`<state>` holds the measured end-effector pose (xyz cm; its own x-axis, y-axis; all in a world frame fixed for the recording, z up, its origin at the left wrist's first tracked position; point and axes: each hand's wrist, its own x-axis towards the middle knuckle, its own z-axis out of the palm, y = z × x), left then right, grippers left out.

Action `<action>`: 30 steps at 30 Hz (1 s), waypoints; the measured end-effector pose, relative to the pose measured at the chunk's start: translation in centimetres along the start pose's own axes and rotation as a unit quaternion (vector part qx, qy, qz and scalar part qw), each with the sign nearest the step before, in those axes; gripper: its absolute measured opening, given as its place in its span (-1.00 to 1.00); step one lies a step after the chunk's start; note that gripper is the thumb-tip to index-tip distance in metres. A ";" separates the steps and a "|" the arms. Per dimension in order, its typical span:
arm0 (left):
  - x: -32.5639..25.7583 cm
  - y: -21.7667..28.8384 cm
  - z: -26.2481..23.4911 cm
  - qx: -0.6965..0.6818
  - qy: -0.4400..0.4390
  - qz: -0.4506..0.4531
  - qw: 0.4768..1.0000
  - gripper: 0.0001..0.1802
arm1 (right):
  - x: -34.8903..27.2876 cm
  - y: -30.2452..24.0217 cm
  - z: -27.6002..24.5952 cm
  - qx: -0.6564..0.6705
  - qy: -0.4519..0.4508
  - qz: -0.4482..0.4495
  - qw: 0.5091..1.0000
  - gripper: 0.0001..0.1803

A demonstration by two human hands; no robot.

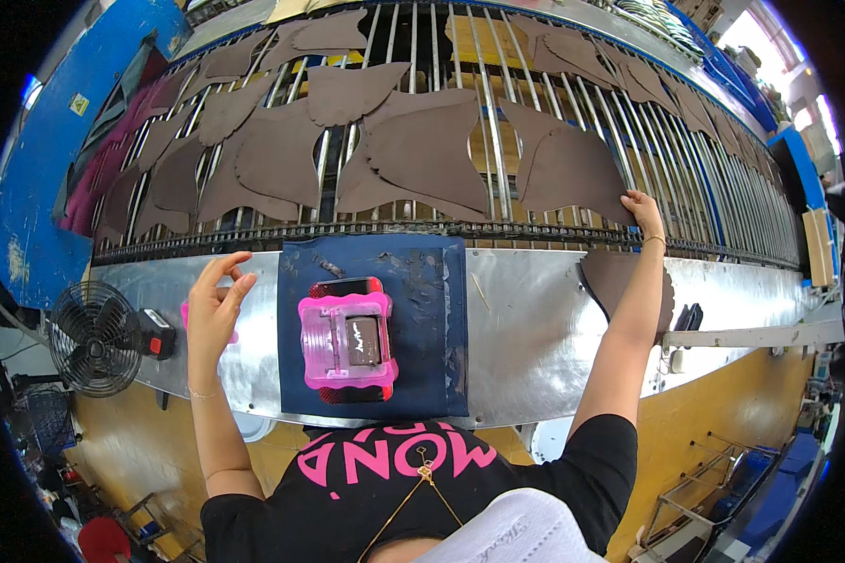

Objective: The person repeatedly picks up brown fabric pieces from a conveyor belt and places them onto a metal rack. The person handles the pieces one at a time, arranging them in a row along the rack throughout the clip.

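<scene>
My right hand (646, 216) reaches far out over the rack of metal bars. Its fingers are closed on the lower right edge of a dark brown cut sheet (573, 169), shaped with one curved side. The sheet lies flat, partly over another brown piece. My left hand (218, 305) hovers above the metal table, fingers apart, holding nothing. Beside it a pink thing (187, 317) is mostly hidden by the hand. Between my hands, a pink plastic tray (327, 340) with a dark rectangular block (363, 340) rests on a dark blue mat (422, 375).
Several brown sheets (277, 155) lie overlapping across the bars. One more brown piece (620, 286) lies on the metal table (526, 319) under my right forearm. A black fan (96, 338) stands at the left. A chain (404, 228) runs along the rack's near edge.
</scene>
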<state>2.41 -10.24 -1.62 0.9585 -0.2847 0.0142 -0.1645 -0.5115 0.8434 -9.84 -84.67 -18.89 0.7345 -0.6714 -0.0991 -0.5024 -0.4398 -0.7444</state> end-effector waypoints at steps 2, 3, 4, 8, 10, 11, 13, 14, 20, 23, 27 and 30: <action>-0.3 -0.5 -0.3 -0.004 0.005 0.000 1.000 -0.68 | -0.6 -1.9 1.4 -0.015 0.002 -0.017 1.000 -0.47; -0.4 -0.5 -0.3 -0.002 0.007 -0.002 1.000 -0.68 | -1.6 -2.8 1.9 -0.166 0.108 -0.051 0.979 -0.45; -0.1 -0.5 -0.1 -0.003 0.003 0.001 1.000 -0.68 | -3.3 -3.3 1.4 -0.170 0.150 -0.054 0.972 -0.45; -0.2 -0.9 0.1 -0.009 -0.004 0.006 1.000 -0.68 | -11.5 -3.7 -0.5 -0.240 0.251 -0.036 0.937 -0.52; -0.2 -0.9 0.3 -0.018 -0.014 -0.006 1.000 -0.70 | -17.9 -2.4 -0.5 -0.264 0.288 0.069 0.918 -0.51; -0.1 -1.2 0.5 -0.038 -0.019 -0.003 0.999 -0.70 | -21.3 -1.6 -0.2 -0.248 0.311 0.138 0.907 -0.48; 0.5 -2.0 1.0 -0.078 -0.032 0.004 0.996 -0.71 | -26.2 1.9 0.6 -0.283 0.303 0.232 0.880 -0.22; 0.5 -1.9 1.1 -0.075 -0.038 0.007 0.996 -0.71 | -27.9 0.1 1.7 -0.249 0.275 0.310 0.875 -0.13; 1.0 -1.0 2.1 -0.095 -0.077 0.038 0.992 -0.71 | -29.7 -0.6 2.3 -0.209 0.252 0.356 0.875 -0.19; 0.8 -2.0 2.2 -0.106 -0.080 0.036 0.990 -0.70 | -29.4 -1.3 1.5 -0.150 0.185 0.391 0.889 -0.24; 0.1 -3.6 1.6 -0.117 -0.071 0.024 0.990 -0.68 | -30.4 -6.0 3.3 -0.218 0.287 0.440 0.823 -0.02; 0.0 -4.0 0.9 -0.112 -0.075 0.017 0.991 -0.68 | -30.9 -3.4 3.4 -0.213 0.317 0.459 0.802 0.07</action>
<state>2.79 -8.96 -5.47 0.9052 -0.4244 -0.0210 -0.1242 -0.3116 0.9421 -29.28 -60.41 -15.53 -0.3453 -0.9383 -0.0207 -0.9084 0.3397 -0.2436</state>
